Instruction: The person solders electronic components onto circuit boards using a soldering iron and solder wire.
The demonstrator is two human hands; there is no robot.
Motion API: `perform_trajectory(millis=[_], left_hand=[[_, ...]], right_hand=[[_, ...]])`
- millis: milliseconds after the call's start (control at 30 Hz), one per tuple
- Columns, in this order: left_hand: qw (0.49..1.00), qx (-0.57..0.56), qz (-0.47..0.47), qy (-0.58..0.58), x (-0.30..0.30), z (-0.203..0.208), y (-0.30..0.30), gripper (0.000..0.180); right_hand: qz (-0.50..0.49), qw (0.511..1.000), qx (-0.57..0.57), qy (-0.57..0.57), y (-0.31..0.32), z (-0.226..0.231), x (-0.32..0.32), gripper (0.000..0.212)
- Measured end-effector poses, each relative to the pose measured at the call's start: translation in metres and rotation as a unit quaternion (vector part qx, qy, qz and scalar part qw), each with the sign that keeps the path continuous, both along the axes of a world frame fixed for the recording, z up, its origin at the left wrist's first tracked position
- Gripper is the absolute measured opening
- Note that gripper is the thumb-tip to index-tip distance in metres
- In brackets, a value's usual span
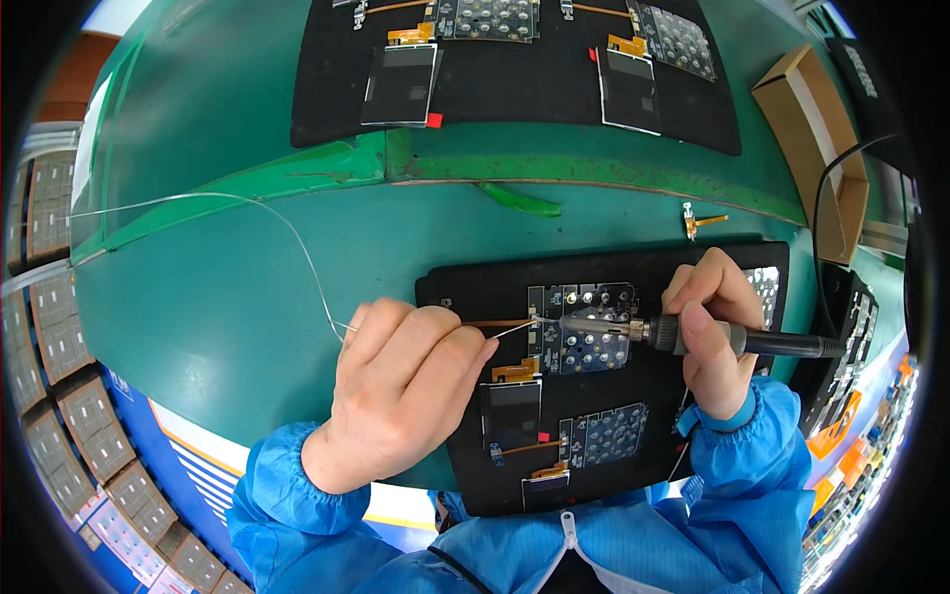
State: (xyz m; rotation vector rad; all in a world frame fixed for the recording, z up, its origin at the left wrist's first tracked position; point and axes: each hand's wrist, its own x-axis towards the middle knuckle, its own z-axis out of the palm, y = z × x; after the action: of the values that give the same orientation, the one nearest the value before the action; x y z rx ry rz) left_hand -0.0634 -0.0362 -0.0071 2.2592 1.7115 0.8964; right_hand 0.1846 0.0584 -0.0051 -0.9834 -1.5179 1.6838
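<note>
Solder wire [297, 234] curves in from the left and passes through the closed fingers of my left hand [401, 386]. Its free end reaches the left edge of a dark keypad circuit board [594, 348]. My right hand [714, 337] grips a soldering iron [683, 333], whose tip points left and meets the board close to the wire end. A brown flat cable [495, 323] runs leftward from that spot, partly behind my left fingers. Attached below the board is a small display [513, 414]. All of this lies on a black foam pad [465, 282].
A second board [606, 436] with its display lies nearer me on the pad. Across the raised green ledge [594, 170], another black pad [515, 99] carries similar boards. A small connector part [691, 222] lies beyond my right hand. At right stand a cardboard box [813, 148] and a black cable [819, 208].
</note>
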Motion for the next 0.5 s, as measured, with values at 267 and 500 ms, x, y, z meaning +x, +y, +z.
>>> perform_trajectory(millis=[267,500], left_hand=[[1.000,0.001,-0.011,0.012,0.0017,-0.0025,0.0021,0.023],[0.999,0.004,-0.032,0.015,0.0084,-0.0071,0.0073,0.024]], right_hand=[[0.017,1.000,0.003,-0.005,-0.0006,0.0012,-0.0007,0.017],[0.009,1.000,-0.001,-0.001,-0.0010,0.0002,-0.0024,0.017]])
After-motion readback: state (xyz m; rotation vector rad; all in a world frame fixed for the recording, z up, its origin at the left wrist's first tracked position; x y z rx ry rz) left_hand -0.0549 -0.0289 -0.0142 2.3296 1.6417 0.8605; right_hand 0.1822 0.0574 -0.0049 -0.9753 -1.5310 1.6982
